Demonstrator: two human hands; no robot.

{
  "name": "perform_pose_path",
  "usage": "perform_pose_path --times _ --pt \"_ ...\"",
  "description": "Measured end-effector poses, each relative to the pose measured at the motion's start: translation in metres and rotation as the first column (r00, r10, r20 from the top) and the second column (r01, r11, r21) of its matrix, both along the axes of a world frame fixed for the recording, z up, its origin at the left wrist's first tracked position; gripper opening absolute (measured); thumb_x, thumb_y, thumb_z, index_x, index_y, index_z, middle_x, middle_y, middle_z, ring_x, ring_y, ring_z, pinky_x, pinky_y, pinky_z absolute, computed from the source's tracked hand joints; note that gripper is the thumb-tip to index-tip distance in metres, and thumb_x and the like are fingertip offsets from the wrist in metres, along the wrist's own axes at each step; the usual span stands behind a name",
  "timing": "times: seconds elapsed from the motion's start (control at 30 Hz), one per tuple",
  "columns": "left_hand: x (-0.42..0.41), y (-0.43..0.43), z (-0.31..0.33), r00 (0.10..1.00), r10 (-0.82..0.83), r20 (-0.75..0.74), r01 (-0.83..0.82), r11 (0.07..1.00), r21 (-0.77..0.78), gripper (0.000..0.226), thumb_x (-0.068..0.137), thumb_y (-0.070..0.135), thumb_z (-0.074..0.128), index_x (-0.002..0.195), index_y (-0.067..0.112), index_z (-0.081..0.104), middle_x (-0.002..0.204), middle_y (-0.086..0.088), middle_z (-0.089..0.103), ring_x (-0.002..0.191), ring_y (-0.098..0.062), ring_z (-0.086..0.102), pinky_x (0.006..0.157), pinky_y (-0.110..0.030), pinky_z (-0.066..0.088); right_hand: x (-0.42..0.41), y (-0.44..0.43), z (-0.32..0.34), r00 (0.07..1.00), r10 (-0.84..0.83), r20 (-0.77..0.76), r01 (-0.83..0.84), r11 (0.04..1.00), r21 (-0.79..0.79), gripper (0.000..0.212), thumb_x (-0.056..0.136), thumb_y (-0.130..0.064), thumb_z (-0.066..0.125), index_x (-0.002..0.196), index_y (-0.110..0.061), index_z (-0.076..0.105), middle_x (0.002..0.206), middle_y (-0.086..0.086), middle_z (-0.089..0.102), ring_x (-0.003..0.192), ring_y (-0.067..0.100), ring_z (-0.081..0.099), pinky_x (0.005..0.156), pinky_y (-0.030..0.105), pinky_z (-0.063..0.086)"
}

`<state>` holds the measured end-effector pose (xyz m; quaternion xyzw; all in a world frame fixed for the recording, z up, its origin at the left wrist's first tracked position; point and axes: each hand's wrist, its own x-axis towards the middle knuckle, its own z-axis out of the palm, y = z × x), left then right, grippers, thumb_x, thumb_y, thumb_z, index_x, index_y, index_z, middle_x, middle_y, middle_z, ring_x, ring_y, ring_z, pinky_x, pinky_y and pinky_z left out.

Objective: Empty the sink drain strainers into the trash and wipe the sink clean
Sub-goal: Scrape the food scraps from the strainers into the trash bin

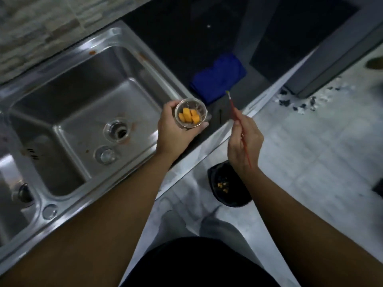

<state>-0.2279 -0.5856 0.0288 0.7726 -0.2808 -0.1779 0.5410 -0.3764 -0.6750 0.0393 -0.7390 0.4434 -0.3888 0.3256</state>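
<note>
My left hand [173,127] holds a round metal drain strainer [190,113] upright over the right edge of the sink, with orange food chunks [189,118] inside it. My right hand [244,143] grips a thin red brush [238,121], its tip pointing up and away, just right of the strainer. The steel sink basin [68,96] has an open drain hole [118,131] and brown stains around it. A black trash bin [229,186] with scraps in it stands on the floor below my right hand.
A blue cloth [218,76] lies on the dark countertop [186,34] right of the sink. A second basin [12,199] lies at the left edge. The floor is light tile [310,162] with dark debris [298,103] near a grey cabinet [331,65].
</note>
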Motion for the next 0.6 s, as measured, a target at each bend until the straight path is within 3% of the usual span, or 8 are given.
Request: perform_pose_path --times 0.13,0.33,0.4,0.5,0.6 --pt "-0.063 -0.036 -0.005 0.998 -0.057 0.012 0.057 0.998 0.001 0.073 0.059 0.034 0.096 0.120 0.027 0.056 0.119 0.003 0.063 0.108 -0.010 0.063 0.091 -0.024 0.054 -0.068 -0.015 -0.010 0.995 -0.095 0.018 0.095 0.995 0.016 0.035 0.096 0.002 0.046 0.123 -0.004 0.067 0.109 0.006 0.071 0.099 0.011 0.065 0.090 0.018 0.049" --pt "-0.132 -0.069 -0.050 0.977 -0.205 -0.064 0.212 0.968 0.136 0.074 0.055 0.029 0.097 0.118 0.024 0.059 0.116 0.004 0.066 0.106 -0.013 0.065 0.090 -0.040 0.059 -0.148 -0.021 -0.048 0.980 -0.170 -0.103 0.179 0.980 0.089 0.033 0.096 -0.003 0.046 0.121 -0.004 0.068 0.107 0.001 0.070 0.096 0.006 0.063 0.088 0.009 0.045" --pt "-0.147 -0.072 -0.068 0.952 -0.286 -0.107 0.302 0.929 0.212 0.076 0.059 0.029 0.096 0.125 0.026 0.058 0.118 0.008 0.067 0.109 -0.012 0.065 0.091 -0.035 0.059 -0.169 -0.018 -0.068 0.970 -0.172 -0.174 0.194 0.973 0.122 0.033 0.097 -0.007 0.045 0.121 -0.005 0.068 0.108 0.004 0.071 0.095 0.006 0.063 0.088 0.010 0.047" --pt "-0.163 -0.074 -0.099 0.905 -0.380 -0.193 0.421 0.865 0.274 0.078 0.063 0.030 0.096 0.130 0.029 0.056 0.121 0.011 0.066 0.112 -0.008 0.062 0.091 -0.021 0.053 -0.196 -0.009 -0.097 0.956 -0.201 -0.211 0.242 0.951 0.190 0.032 0.095 -0.008 0.050 0.119 -0.009 0.070 0.106 0.004 0.072 0.095 0.012 0.066 0.087 0.027 0.055" --pt "-0.173 -0.076 -0.135 0.870 -0.429 -0.244 0.490 0.810 0.322 0.075 0.063 0.033 0.097 0.127 0.030 0.058 0.121 0.012 0.066 0.112 -0.007 0.061 0.092 -0.021 0.053 -0.212 0.002 -0.125 0.941 -0.213 -0.262 0.276 0.933 0.233 0.032 0.096 -0.010 0.053 0.124 -0.014 0.069 0.107 0.001 0.073 0.094 0.011 0.066 0.085 0.023 0.054"
